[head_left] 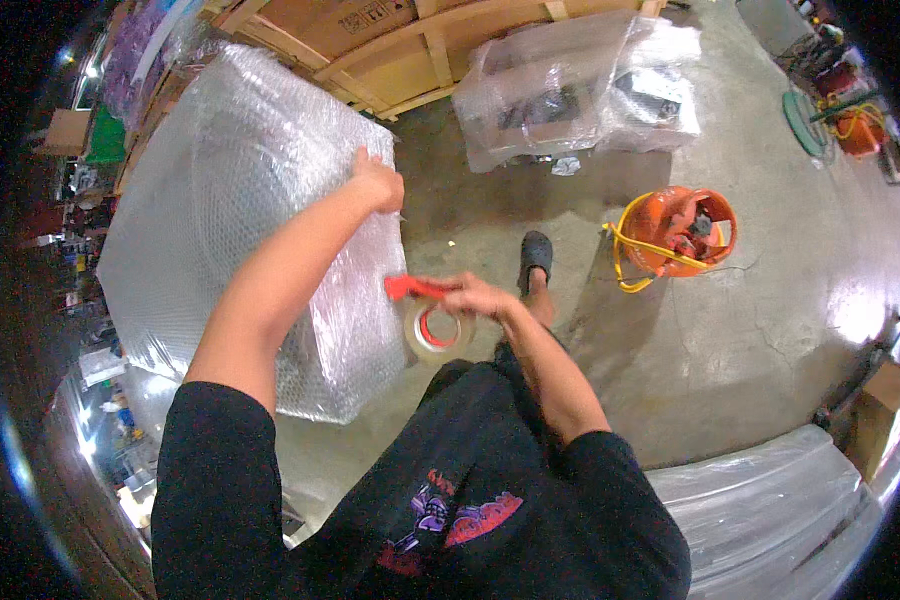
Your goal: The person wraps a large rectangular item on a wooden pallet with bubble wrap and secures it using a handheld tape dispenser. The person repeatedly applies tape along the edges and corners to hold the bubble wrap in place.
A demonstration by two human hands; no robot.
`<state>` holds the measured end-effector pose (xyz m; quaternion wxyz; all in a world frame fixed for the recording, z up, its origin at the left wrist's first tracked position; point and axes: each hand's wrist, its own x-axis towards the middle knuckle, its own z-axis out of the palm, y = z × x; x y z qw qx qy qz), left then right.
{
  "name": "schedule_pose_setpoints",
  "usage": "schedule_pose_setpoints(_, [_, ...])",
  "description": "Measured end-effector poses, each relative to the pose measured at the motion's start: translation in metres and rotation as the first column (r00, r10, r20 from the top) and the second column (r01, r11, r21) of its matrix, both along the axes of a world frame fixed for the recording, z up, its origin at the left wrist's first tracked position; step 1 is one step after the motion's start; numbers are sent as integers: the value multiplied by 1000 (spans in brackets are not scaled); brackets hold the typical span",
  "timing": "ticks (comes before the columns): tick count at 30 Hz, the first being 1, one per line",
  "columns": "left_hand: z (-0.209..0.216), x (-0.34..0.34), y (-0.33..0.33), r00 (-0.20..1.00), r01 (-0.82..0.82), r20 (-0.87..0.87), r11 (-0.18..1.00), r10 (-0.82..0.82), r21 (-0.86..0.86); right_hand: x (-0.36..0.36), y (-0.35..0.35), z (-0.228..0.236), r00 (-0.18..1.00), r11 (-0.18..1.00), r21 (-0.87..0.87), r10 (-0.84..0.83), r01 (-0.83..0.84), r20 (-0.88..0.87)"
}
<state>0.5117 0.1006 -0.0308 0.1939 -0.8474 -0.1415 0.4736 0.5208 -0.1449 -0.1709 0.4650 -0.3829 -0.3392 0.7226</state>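
A large boxy item covered in bubble wrap [260, 200] stands in front of me on the left. My left hand [375, 182] lies on its upper right edge, fingers stretched over the wrap. In my right hand [478, 297] is a red tape dispenser [410, 287] with a wide roll of clear tape hanging below the handle. The dispenser's head is at the right side of the wrapped item; whether it touches the wrap I cannot tell. My right fingers close round the handle and are slightly blurred.
A wooden crate [390, 60] stands at the back. Another wrapped item [570, 95] lies beside it on the concrete floor. An orange bucket [660, 235] with a yellow cord stands to my right. Plastic-covered goods [770, 500] lie at lower right, near a cardboard box [880, 410].
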Motion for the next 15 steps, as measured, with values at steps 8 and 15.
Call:
schedule_pose_setpoints(8, [4,-134,-175,878,36,-446,954,-173,-298,-97,-131,-3,992,996,4,89,-90,88])
schedule_pose_setpoints(15, [0,-185,-215,832,316,-444,942,-333,-114,-91,-84,50,802,881,-164,473,-444,364])
